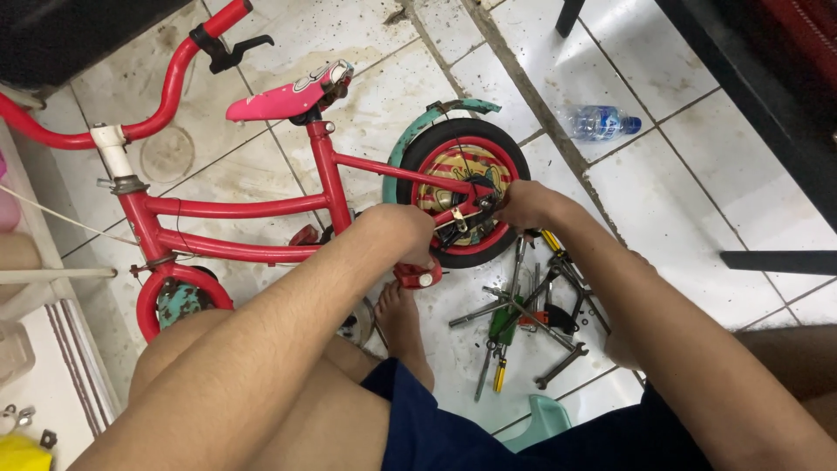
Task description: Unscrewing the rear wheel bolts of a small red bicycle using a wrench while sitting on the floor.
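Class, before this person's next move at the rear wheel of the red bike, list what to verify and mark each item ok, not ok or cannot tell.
1. Both hands at the hub: left hand and right hand are at the middle of the rear wheel. Ok.
2. Tool in either hand: hidden by the fingers. Cannot tell.
3. Bike upright: it stands on both wheels, saddle up. Ok.
4. Tools near: a pile of wrenches and screwdrivers lies on the floor just below the right hand. Ok.
5. Floor tidy: tools lie loose beside the bare foot, and a bottle lies on its side. Not ok.
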